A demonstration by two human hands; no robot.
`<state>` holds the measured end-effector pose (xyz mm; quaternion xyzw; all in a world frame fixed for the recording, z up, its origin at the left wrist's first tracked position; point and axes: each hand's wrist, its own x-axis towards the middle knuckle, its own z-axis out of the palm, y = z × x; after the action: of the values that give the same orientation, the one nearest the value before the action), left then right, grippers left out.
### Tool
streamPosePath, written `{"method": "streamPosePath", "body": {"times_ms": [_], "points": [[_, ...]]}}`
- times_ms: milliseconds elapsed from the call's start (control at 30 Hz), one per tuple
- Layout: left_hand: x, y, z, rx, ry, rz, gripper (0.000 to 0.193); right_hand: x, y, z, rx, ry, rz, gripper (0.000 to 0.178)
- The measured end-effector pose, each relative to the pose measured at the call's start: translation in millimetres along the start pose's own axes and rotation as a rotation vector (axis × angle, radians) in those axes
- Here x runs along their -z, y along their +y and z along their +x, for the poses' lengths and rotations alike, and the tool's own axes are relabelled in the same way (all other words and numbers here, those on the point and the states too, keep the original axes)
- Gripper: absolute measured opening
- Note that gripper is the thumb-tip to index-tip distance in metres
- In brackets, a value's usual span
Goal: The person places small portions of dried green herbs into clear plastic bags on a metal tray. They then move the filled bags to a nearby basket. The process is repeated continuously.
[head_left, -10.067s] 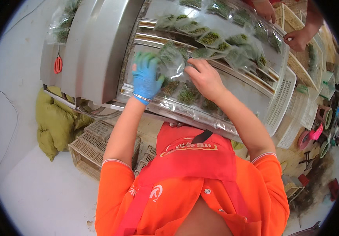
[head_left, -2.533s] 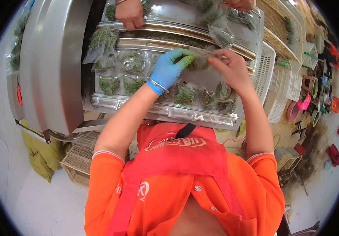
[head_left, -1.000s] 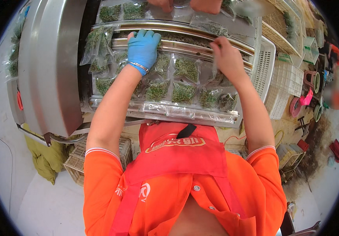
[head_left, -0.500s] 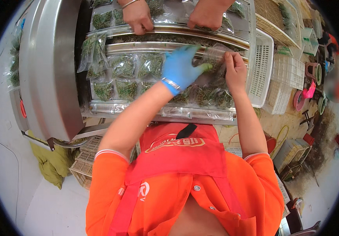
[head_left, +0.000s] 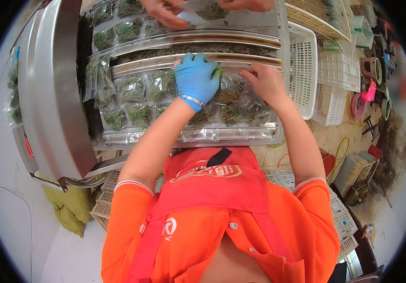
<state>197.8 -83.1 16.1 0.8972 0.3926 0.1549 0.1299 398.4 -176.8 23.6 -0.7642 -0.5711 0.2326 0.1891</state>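
One big steel cover (head_left: 54, 94) is seen left of the long metal bar (head_left: 148, 62). At the bar's left end, one bunch of clear bags (head_left: 98, 78) is draped, perhaps to be out of the way; its bags cannot be counted. Beyond the bar, five far bags (head_left: 127, 29) of small green berries are laid in two lines. On the bar's near side, at least six bags can be counted in the front row (head_left: 138, 114), partly hidden by an arm. In the back row (head_left: 161, 85), three are made out well, set with their tops toward the bar, likely so that the tops can be laid flat on it. The gloved left hand (head_left: 197, 80) is rested at the bar, fingers bent and held together; whether anything is pinched cannot be told. Beyond the bar, one lifted bag (head_left: 210, 9) is held by another person's two hands (head_left: 167, 14). Just nearer than the bar, between the two working hands, one bag of berries (head_left: 229, 95) is laid. Its top is reached by the bare right hand (head_left: 265, 85), fingers curled, perhaps to smooth it; a pinch cannot be made out. Right of the bar, one white crate (head_left: 302, 75) is seen.
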Motion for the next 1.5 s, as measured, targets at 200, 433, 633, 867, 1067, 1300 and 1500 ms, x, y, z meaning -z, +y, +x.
{"method": "streamPosePath", "body": {"times_ms": [200, 433, 633, 867, 1067, 1300, 1500], "points": [[-24.0, -6.0, -12.9, -0.126, 0.076, 0.072, 0.051, 2.7, -6.0, 5.5, -0.141, 0.007, -0.261, 0.031], [-9.3, 6.6, -29.3, -0.373, -0.248, 0.019, 0.060, 19.0, 10.3, 13.4, -0.071, 0.013, -0.301, 0.019], [-10.2, 10.8, -27.5, -0.329, -0.239, 0.074, 0.055, 19.5, -8.6, 26.1, -0.022, -0.077, -0.321, 0.021], [-29.9, 17.8, -22.8, -0.284, -0.132, 0.124, 0.055, -1.4, -4.3, 30.9, -0.084, 0.030, -0.227, 0.018], [-23.0, 20.6, -26.7, -0.240, -0.133, 0.077, 0.057, 37.7, 12.2, 11.4, -0.150, 0.275, 0.298, 0.030], [-8.2, 33.0, 9.3, -0.247, -0.212, 0.063, 0.069, 34.9, 45.6, -3.3, -0.370, 0.260, 0.815, 0.035], [-21.9, 70.7, 25.5, -0.167, 0.006, -0.211, 0.048, 21.2, 62.1, -42.8, -0.318, 0.287, 1.128, 0.035]]}}
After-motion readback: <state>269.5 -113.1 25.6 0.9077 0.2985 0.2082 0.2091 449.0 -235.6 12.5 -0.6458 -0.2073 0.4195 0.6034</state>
